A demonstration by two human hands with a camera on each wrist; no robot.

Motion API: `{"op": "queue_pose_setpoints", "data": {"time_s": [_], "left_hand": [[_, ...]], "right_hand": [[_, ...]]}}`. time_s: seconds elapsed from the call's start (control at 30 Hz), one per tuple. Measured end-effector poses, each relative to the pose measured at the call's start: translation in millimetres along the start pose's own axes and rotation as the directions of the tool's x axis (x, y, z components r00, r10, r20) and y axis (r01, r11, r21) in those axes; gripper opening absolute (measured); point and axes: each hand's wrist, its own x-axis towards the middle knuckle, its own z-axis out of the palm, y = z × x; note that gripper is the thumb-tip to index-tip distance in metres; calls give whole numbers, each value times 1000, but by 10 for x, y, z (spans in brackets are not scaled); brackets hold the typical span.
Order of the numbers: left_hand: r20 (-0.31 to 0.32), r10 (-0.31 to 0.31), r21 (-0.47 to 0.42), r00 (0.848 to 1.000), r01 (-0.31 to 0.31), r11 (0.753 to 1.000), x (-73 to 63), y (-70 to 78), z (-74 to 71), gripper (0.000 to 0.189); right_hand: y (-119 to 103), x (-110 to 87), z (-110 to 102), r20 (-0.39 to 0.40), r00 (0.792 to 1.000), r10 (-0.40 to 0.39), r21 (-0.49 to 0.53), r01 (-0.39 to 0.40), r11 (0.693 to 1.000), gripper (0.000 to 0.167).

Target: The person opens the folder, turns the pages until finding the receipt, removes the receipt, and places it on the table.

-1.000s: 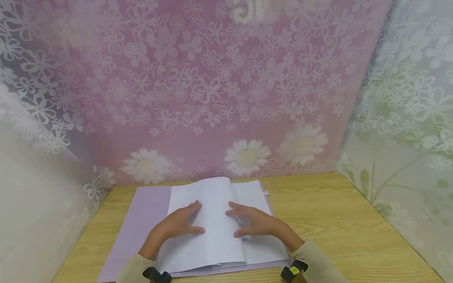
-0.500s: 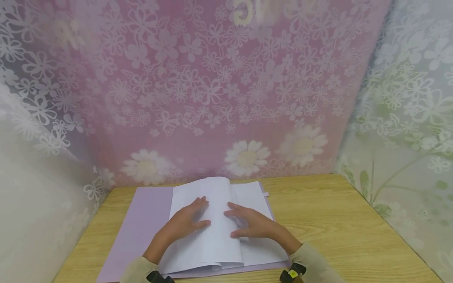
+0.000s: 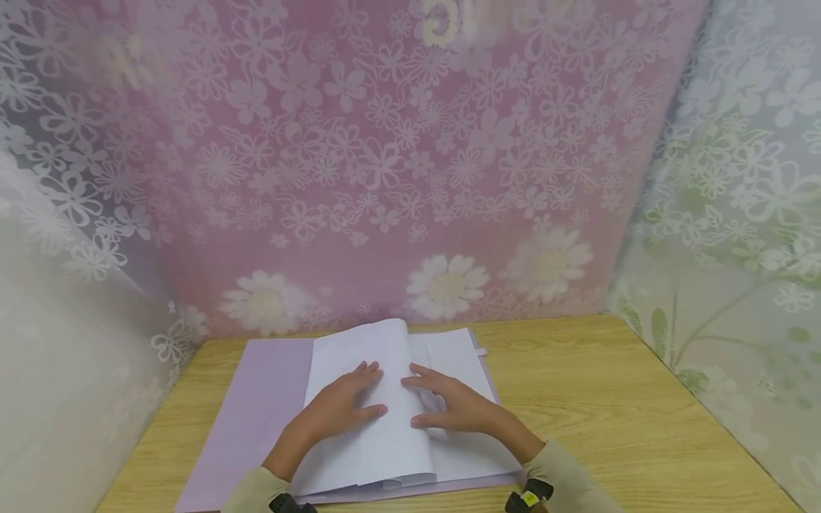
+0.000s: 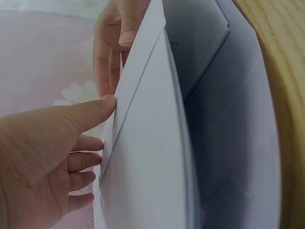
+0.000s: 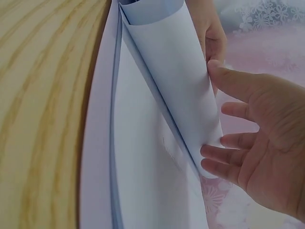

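Note:
A lilac folder (image 3: 269, 388) lies spread on the wooden table with white paper sheets (image 3: 362, 452) on it. The upper sheets bend over leftward in a rounded fold, and more white paper (image 3: 477, 445) lies flat on the right. My left hand (image 3: 336, 406) rests on the bent sheets, fingers spread; in the left wrist view its thumb and fingertips touch the paper. From the right, my right hand (image 3: 465, 406) touches the rounded fold with thumb and fingertips. The right wrist view shows the curved sheet (image 5: 176, 71) against those loosely extended fingers, not gripped.
A small tab (image 3: 482, 352) sticks out at the folder's right edge. The wooden table (image 3: 616, 406) extends to the right. Flower-patterned sheeting (image 3: 385, 178) stands behind the table and on both sides. Each beige sleeve (image 3: 564, 470) has a black strap at the wrist.
The rounded fold of the sheets has shifted slightly left. My right hand has followed it left, while my left hand has slid a little to the right over the paper.

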Motion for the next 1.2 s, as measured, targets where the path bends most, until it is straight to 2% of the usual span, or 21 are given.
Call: {"op": "queue_pose_setpoints", "data": {"time_s": [0.3, 0.63, 0.73, 0.87, 1.03, 1.2], "left_hand": [[-3, -38, -6, 999, 38, 999, 7, -17, -7, 74], [16, -23, -17, 1000, 23, 1000, 2, -35, -5, 91], [35, -35, -19, 999, 36, 999, 1, -40, -14, 96], [56, -71, -18, 996, 72, 997, 2, -58, -9, 101], [70, -114, -21, 991, 116, 993, 0, -79, -2, 104], [94, -149, -10, 984, 151, 988, -16, -108, -15, 108]], "right_hand": [[-24, 3, 17, 26, 999, -45, 126, 41, 991, 70], [-26, 16, 57, 62, 993, -102, 133, 93, 987, 65], [-24, 20, 34, 61, 993, -106, 129, 97, 987, 65], [16, 19, -53, 24, 995, -92, 105, 89, 990, 66], [109, -2, -242, -72, 995, -70, 59, 75, 995, 68], [281, -31, -405, -172, 985, 29, 28, -25, 999, 70]]}}
